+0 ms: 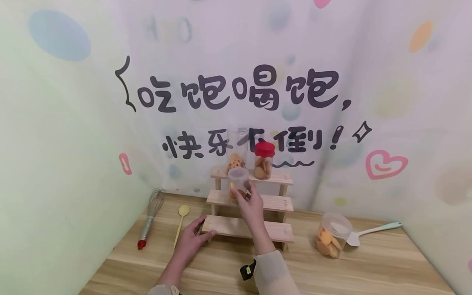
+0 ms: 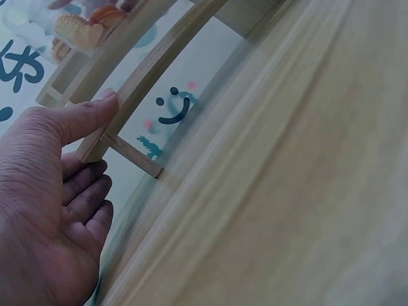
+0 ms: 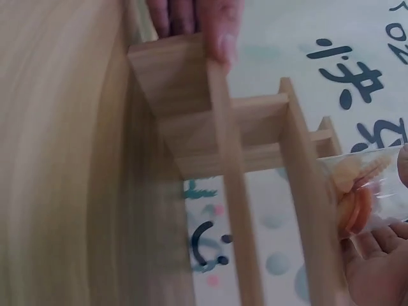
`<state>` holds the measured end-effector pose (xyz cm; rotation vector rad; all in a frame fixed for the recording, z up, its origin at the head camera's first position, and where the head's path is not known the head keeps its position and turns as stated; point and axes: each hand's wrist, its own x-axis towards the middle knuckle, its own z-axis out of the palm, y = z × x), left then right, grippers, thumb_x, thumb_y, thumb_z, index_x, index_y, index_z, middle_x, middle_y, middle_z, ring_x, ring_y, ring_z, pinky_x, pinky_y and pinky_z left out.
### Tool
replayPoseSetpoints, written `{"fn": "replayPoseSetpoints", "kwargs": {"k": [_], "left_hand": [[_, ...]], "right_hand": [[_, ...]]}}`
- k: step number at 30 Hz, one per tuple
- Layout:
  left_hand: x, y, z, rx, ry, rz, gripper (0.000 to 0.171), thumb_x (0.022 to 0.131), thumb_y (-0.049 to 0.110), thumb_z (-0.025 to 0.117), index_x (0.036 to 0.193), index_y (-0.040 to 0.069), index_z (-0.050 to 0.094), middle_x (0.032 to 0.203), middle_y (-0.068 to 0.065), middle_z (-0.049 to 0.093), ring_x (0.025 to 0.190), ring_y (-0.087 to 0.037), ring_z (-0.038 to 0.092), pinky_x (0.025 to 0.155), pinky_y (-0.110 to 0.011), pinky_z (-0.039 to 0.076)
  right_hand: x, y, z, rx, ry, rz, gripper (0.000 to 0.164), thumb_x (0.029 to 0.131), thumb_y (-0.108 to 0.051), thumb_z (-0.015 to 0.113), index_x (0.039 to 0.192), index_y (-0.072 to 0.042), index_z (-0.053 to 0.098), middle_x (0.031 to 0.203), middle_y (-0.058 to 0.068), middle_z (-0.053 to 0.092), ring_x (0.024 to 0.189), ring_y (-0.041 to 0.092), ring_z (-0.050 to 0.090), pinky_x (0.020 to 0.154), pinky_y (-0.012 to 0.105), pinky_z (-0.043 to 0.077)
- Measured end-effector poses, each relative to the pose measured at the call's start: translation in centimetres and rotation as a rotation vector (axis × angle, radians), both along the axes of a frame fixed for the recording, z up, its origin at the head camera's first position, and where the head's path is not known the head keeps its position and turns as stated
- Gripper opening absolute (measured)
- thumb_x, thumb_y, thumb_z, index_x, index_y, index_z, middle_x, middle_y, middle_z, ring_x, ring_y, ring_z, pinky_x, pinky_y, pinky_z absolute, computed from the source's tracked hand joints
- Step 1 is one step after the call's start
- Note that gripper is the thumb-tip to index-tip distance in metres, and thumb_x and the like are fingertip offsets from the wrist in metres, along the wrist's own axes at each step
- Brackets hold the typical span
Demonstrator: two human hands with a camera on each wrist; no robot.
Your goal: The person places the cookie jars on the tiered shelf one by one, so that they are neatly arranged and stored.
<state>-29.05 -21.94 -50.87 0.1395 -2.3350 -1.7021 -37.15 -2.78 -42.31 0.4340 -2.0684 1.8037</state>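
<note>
A three-step wooden stand (image 1: 228, 226) stands near the back wall. My left hand (image 1: 189, 242) grips the left end of its lowest step, thumb on the board's edge (image 2: 131, 95) and fingers curled below. My right hand (image 1: 252, 207) holds a clear jar (image 1: 237, 177) with cookies at the left part of the middle step. In the right wrist view the jar's cookies (image 3: 357, 204) show beside the step edge, the fingers around its side. On the top step are a tall clear jar (image 1: 237, 143) with cookies and a red-lidded cookie jar (image 1: 263, 164).
Left of the stand lie a whisk (image 1: 149, 221) with a red-tipped handle and a yellow spoon (image 1: 180, 223). To the right, a clear tub (image 1: 333, 235) of orange cookies sits beside a spatula (image 1: 376, 230). A printed cloth (image 1: 236, 49) backs the wooden table (image 1: 324, 278).
</note>
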Motion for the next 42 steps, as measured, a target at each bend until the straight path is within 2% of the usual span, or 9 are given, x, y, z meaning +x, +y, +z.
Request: {"fn": "replayPoseSetpoints", "kwargs": {"k": [4, 9, 15, 21, 27, 32, 36, 42], "left_hand": [[-0.1, 0.2, -0.1, -0.01, 0.01, -0.004, 0.08, 0.073, 0.041, 0.082, 0.142, 0.015, 0.049, 0.147, -0.01, 0.048, 0.138, -0.027, 0.045, 0.116, -0.043, 0.036], [0.0, 0.3, -0.1, -0.027, -0.003, 0.01, 0.078, 0.073, 0.04, 0.083, 0.141, 0.017, 0.05, 0.146, -0.009, 0.05, 0.137, -0.026, 0.046, 0.115, -0.043, 0.038], [0.2, 0.0, -0.2, -0.022, -0.015, 0.022, 0.079, 0.072, 0.042, 0.083, 0.141, 0.02, 0.05, 0.147, -0.007, 0.049, 0.138, -0.025, 0.044, 0.116, -0.043, 0.036], [0.2, 0.0, -0.4, -0.035, -0.008, 0.015, 0.081, 0.072, 0.044, 0.082, 0.142, 0.018, 0.049, 0.147, -0.009, 0.049, 0.138, -0.026, 0.045, 0.115, -0.043, 0.037], [-0.1, 0.1, -0.3, -0.024, -0.004, 0.017, 0.08, 0.072, 0.042, 0.083, 0.141, 0.019, 0.05, 0.147, -0.008, 0.049, 0.138, -0.024, 0.045, 0.115, -0.041, 0.037], [-0.4, 0.2, -0.1, -0.016, 0.017, -0.011, 0.082, 0.073, 0.041, 0.082, 0.142, 0.015, 0.048, 0.148, -0.01, 0.047, 0.139, -0.026, 0.044, 0.115, -0.043, 0.037], [-0.6, 0.1, -0.1, -0.041, 0.017, 0.008, 0.082, 0.072, 0.044, 0.082, 0.142, 0.017, 0.049, 0.148, -0.01, 0.048, 0.138, -0.026, 0.045, 0.115, -0.043, 0.037], [-0.3, -0.2, -0.2, -0.048, 0.016, 0.002, 0.081, 0.074, 0.041, 0.082, 0.142, 0.013, 0.049, 0.147, -0.012, 0.049, 0.137, -0.027, 0.045, 0.115, -0.043, 0.037]], "right_hand": [[-0.8, 0.3, -1.1, 0.023, -0.012, -0.024, 0.063, 0.082, -0.042, 0.075, 0.137, -0.019, 0.053, 0.136, 0.014, 0.058, 0.126, 0.026, 0.057, 0.102, 0.041, 0.052], [-0.8, 0.4, -1.5, 0.075, 0.009, -0.041, 0.067, 0.084, -0.036, 0.075, 0.141, -0.013, 0.05, 0.136, 0.017, 0.058, 0.123, 0.025, 0.059, 0.1, 0.037, 0.053], [-0.6, 0.0, -1.9, 0.245, 0.121, -0.088, 0.072, 0.085, -0.033, 0.074, 0.144, -0.005, 0.044, 0.137, 0.015, 0.058, 0.11, 0.024, 0.065, 0.092, 0.039, 0.057], [-0.3, -0.2, -2.3, 0.365, 0.208, -0.157, 0.072, 0.085, -0.034, 0.074, 0.141, 0.002, 0.046, 0.133, 0.019, 0.06, 0.114, 0.031, 0.062, 0.098, 0.044, 0.053], [-0.7, -0.1, -2.3, 0.375, 0.204, -0.163, 0.073, 0.087, -0.038, 0.071, 0.143, -0.001, 0.044, 0.13, 0.018, 0.062, 0.111, 0.03, 0.062, 0.096, 0.043, 0.053], [-1.0, 0.2, -2.2, 0.387, 0.189, -0.183, 0.074, 0.087, -0.04, 0.071, 0.144, -0.003, 0.043, 0.132, 0.016, 0.061, 0.112, 0.029, 0.062, 0.096, 0.043, 0.053], [-0.9, 0.1, -1.9, 0.386, 0.201, -0.183, 0.073, 0.086, -0.038, 0.073, 0.143, -0.001, 0.045, 0.132, 0.017, 0.061, 0.114, 0.031, 0.061, 0.099, 0.044, 0.052], [-0.6, -0.1, -1.7, 0.355, 0.174, -0.142, 0.074, 0.083, -0.033, 0.076, 0.141, 0.002, 0.046, 0.129, 0.02, 0.061, 0.109, 0.031, 0.063, 0.089, 0.041, 0.057]]}}
